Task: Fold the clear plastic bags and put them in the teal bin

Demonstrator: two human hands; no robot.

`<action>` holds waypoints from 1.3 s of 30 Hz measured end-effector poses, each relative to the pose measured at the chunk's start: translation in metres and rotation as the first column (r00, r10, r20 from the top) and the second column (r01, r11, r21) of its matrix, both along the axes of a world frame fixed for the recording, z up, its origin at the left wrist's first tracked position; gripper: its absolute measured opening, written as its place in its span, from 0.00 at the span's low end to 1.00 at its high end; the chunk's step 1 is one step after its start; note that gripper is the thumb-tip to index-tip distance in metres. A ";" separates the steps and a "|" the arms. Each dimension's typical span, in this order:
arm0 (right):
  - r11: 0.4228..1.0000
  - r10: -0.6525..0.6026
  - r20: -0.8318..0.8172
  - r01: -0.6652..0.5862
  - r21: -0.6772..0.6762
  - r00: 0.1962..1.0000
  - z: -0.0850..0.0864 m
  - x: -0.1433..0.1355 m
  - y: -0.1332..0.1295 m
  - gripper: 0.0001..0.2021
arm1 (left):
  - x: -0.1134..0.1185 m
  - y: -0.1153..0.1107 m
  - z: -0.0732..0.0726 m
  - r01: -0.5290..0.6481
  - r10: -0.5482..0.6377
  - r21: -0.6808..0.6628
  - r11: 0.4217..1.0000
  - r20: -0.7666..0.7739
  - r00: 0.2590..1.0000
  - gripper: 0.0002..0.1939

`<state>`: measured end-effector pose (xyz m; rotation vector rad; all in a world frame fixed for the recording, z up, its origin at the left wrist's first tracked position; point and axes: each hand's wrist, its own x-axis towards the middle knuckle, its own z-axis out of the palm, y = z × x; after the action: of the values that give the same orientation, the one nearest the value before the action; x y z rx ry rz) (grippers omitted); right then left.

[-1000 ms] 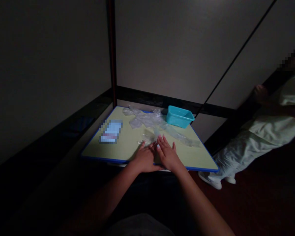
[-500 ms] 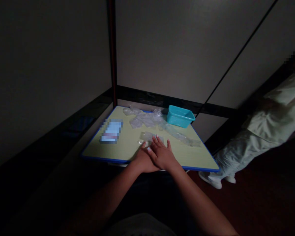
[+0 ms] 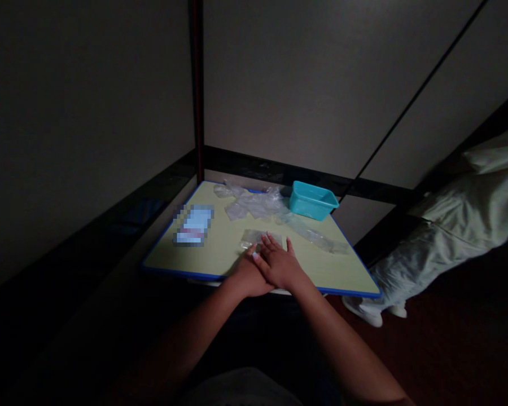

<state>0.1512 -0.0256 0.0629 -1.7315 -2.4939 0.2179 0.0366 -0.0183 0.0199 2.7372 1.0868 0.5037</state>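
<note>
Small clear bag [image 3: 260,238] lies flat on the table [image 3: 220,254], just beyond the fingertips of both hands. Right hand [image 3: 279,265] flat, palm down, fingers stretched and spread, tips resting on the bag's near edge; it grips nothing. Left hand [image 3: 248,275] also flat, partly tucked under the right hand, fingertips at the bag's near-left corner. Dim light; whether the left fingers actually press the bag, cannot tell.

Beyond the hands, farther up the table: a loose pile of clear bags [image 3: 252,203]. To the right of that pile, a teal tub [image 3: 314,200] near the far corner. A long strip of clear plastic [image 3: 313,235] runs from the tub toward the right of the right hand. Left of the left hand, well apart, a blurred pale card [image 3: 193,225]. Off the table to the right, another person's pale clothing [image 3: 457,225].
</note>
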 end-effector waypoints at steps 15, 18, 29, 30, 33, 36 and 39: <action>0.999 -0.034 -0.040 0.034 0.006 0.999 -0.008 0.002 -0.002 0.31 | -0.058 -0.006 -0.003 -0.258 0.238 0.158 0.953 0.133 0.962 0.22; 0.999 -0.026 -0.038 0.027 0.032 0.999 -0.014 0.001 -0.003 0.30 | -0.061 -0.006 -0.007 -0.271 0.253 0.157 0.950 0.122 0.960 0.23; 0.999 0.008 -0.021 -0.007 0.047 1.000 -0.022 0.000 -0.004 0.28 | -0.057 -0.003 -0.012 -0.267 0.263 0.142 0.953 0.046 0.964 0.24; 0.999 0.007 -0.016 -0.006 0.045 1.000 -0.023 0.000 -0.004 0.28 | -0.057 -0.003 -0.012 -0.266 0.263 0.138 0.954 0.040 0.964 0.24; 0.999 0.009 -0.012 -0.008 0.049 1.000 -0.024 -0.001 -0.003 0.28 | -0.057 -0.004 -0.012 -0.269 0.267 0.124 0.955 0.033 0.963 0.24; 0.998 0.026 -0.019 -0.025 0.056 0.999 -0.026 -0.002 -0.002 0.28 | -0.057 -0.004 -0.012 -0.273 0.271 0.120 0.954 0.035 0.962 0.23; 0.998 0.039 -0.026 -0.037 0.054 0.999 -0.027 -0.003 -0.001 0.28 | -0.057 -0.004 -0.011 -0.273 0.272 0.118 0.955 0.021 0.962 0.23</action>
<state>0.1487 -0.0266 0.0363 -1.6513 -2.4913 0.1744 -0.0203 -0.0221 0.0091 2.6955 1.4905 0.6313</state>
